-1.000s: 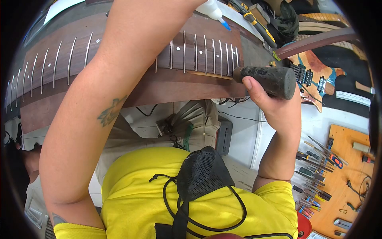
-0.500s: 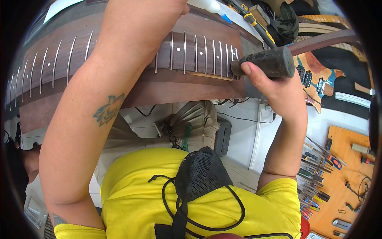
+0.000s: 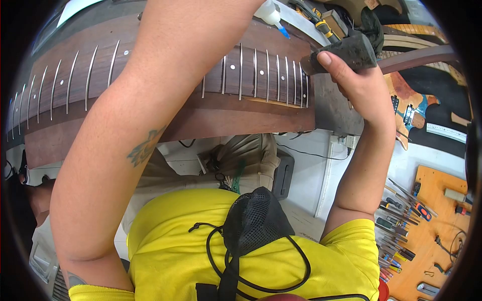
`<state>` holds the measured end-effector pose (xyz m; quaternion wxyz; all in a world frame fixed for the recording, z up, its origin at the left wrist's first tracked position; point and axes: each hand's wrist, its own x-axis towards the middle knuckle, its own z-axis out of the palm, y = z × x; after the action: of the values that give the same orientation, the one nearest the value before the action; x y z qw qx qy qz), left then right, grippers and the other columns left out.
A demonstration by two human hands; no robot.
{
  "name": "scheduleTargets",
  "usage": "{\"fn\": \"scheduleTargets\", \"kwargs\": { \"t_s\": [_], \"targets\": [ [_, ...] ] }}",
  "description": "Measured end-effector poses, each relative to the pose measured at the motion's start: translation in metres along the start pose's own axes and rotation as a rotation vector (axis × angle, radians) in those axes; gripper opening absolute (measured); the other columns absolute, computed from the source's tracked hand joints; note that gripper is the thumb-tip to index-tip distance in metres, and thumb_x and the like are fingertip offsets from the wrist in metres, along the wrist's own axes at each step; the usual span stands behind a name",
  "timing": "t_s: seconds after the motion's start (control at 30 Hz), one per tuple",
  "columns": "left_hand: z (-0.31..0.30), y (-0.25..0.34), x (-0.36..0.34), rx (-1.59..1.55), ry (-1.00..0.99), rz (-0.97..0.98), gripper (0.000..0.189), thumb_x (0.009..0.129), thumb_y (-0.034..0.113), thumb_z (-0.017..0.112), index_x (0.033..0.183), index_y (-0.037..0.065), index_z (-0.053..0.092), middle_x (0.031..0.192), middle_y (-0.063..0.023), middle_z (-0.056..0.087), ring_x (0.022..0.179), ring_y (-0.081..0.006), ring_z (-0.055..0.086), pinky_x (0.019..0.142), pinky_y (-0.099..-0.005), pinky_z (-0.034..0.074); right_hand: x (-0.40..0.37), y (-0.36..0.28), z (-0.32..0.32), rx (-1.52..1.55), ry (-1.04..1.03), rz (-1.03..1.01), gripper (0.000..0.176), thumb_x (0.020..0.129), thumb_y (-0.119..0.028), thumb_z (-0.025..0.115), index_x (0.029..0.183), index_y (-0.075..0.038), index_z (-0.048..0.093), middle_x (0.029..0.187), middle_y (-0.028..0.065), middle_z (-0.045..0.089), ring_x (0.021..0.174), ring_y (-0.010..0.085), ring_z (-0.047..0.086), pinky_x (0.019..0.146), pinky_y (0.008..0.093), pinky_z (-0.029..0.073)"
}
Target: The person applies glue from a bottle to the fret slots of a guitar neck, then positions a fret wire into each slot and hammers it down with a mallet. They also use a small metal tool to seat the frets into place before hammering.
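Note:
A dark wooden fretboard (image 3: 216,81) with metal frets and white dot inlays lies across a brown board (image 3: 236,123). My right hand (image 3: 359,80) is closed around a black cylindrical mallet head (image 3: 349,52), thumb along its side. The mallet's narrower end is over the upper ends of the last frets, at the fretboard's right end; whether it touches cannot be made out. My left forearm (image 3: 165,75) crosses over the fretboard and leaves the top of the picture. The left hand itself is out of view, near a white bottle with a blue tip (image 3: 271,15).
A yellow-and-black tool (image 3: 326,30) lies at the back. To the right are a guitar body (image 3: 414,103), a reddish-brown curved bar (image 3: 419,58), a ruler (image 3: 447,133) and a wooden panel (image 3: 427,241) with screwdrivers and files. Part of another person (image 3: 37,200) shows at far left.
The mallet in my right hand has moved up from low on the last frets to near their upper ends. My left forearm has shifted right, and its hand has left the picture.

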<state>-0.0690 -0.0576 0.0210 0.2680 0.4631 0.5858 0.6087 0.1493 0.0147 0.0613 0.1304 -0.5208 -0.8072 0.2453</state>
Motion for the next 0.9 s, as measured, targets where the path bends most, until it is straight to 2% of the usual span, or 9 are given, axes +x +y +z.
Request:
{"fn": "scheduleTargets", "kwargs": {
  "t_s": [0.13,0.17,0.23,0.33,0.5,0.63,0.7,0.83,0.9],
  "targets": [
    [0.001,0.006,0.005,-0.021,-0.005,-0.067,0.029,0.093,0.015,0.056,0.091,-0.008,0.073,0.063,-0.0012,0.059,0.056,-0.0085,0.047,0.052,-0.0293,0.038,0.009,0.003,-0.004,0.005,-0.042,-0.006,0.034,0.093,-0.034,0.078,0.096,-0.001,0.072,0.083,0.0031,0.073,0.077,0.0104,0.067,0.073,0.0294,0.052],
    [0.000,0.012,0.009,-0.059,-0.035,-0.207,0.029,0.093,0.015,0.056,0.092,-0.008,0.073,0.062,-0.0010,0.059,0.056,-0.0083,0.048,0.053,-0.0289,0.038,0.009,0.004,-0.003,0.006,-0.043,-0.004,0.034,0.093,-0.034,0.078,0.096,-0.001,0.072,0.083,0.0031,0.073,0.077,0.0104,0.067,0.073,0.0294,0.052],
    [0.000,0.020,0.013,-0.097,-0.065,-0.348,0.029,0.094,0.015,0.056,0.092,-0.009,0.073,0.062,-0.0009,0.059,0.056,-0.0080,0.048,0.053,-0.0284,0.038,0.011,0.005,-0.001,-0.008,-0.022,-0.072,0.038,0.091,-0.044,0.079,0.087,-0.008,0.070,0.066,-0.0058,0.054,0.057,0.0030,0.045,0.050,0.0229,0.032],
    [0.000,0.020,0.010,-0.056,-0.073,-0.353,0.029,0.094,0.015,0.056,0.093,-0.009,0.072,0.062,0.0004,0.058,0.056,-0.0066,0.047,0.053,-0.0274,0.037,0.016,0.007,-0.006,-0.067,-0.059,0.081,0.038,0.091,-0.045,0.078,0.087,-0.008,0.070,0.067,-0.0059,0.053,0.057,0.0029,0.045,0.049,0.0224,0.031],
    [-0.011,-0.008,0.007,-0.150,-0.254,0.003,0.029,0.095,0.016,0.058,0.094,-0.009,0.071,0.065,0.0016,0.058,0.058,-0.0051,0.046,0.053,-0.0270,0.037,0.018,0.005,-0.008,-0.043,-0.099,0.097,0.038,0.092,-0.046,0.077,0.088,-0.009,0.069,0.066,-0.0063,0.052,0.056,0.0027,0.044,0.049,0.0219,0.031],
    [-0.001,-0.006,0.003,-0.193,-0.271,0.035,0.029,0.095,0.016,0.059,0.099,-0.010,0.072,0.066,0.0008,0.061,0.058,-0.0054,0.048,0.053,-0.0264,0.039,0.018,0.003,-0.008,-0.025,-0.115,0.095,0.038,0.093,-0.046,0.077,0.088,-0.009,0.068,0.066,-0.0066,0.052,0.055,0.0026,0.043,0.047,0.0216,0.030],
    [0.012,0.001,-0.005,0.099,-0.094,0.048,0.032,0.095,0.016,0.061,0.109,-0.011,0.071,0.067,-0.0003,0.063,0.059,-0.0057,0.051,0.055,-0.0250,0.041,0.018,0.004,-0.006,-0.033,-0.101,0.077,0.037,0.093,-0.045,0.076,0.087,-0.009,0.068,0.065,-0.0066,0.051,0.055,0.0026,0.042,0.047,0.0217,0.030],
    [0.001,-0.002,0.001,-0.145,-0.273,0.000,0.038,0.095,0.015,0.062,0.120,-0.012,0.068,0.071,-0.0024,0.066,0.062,-0.0065,0.055,0.057,-0.0241,0.044,0.017,0.007,-0.007,-0.038,-0.109,0.069,0.037,0.093,-0.045,0.076,0.085,-0.009,0.068,0.064,-0.0068,0.051,0.054,0.0025,0.041,0.047,0.0220,0.030],
    [0.016,-0.001,-0.007,0.096,-0.086,0.069,0.041,0.094,0.015,0.062,0.124,-0.013,0.066,0.075,-0.0045,0.068,0.063,-0.0070,0.057,0.058,-0.0243,0.045,0.018,0.007,-0.009,-0.034,-0.115,0.065,0.037,0.093,-0.045,0.076,0.084,-0.009,0.068,0.064,-0.0069,0.050,0.054,0.0025,0.041,0.047,0.0220,0.029]
  ]
}}
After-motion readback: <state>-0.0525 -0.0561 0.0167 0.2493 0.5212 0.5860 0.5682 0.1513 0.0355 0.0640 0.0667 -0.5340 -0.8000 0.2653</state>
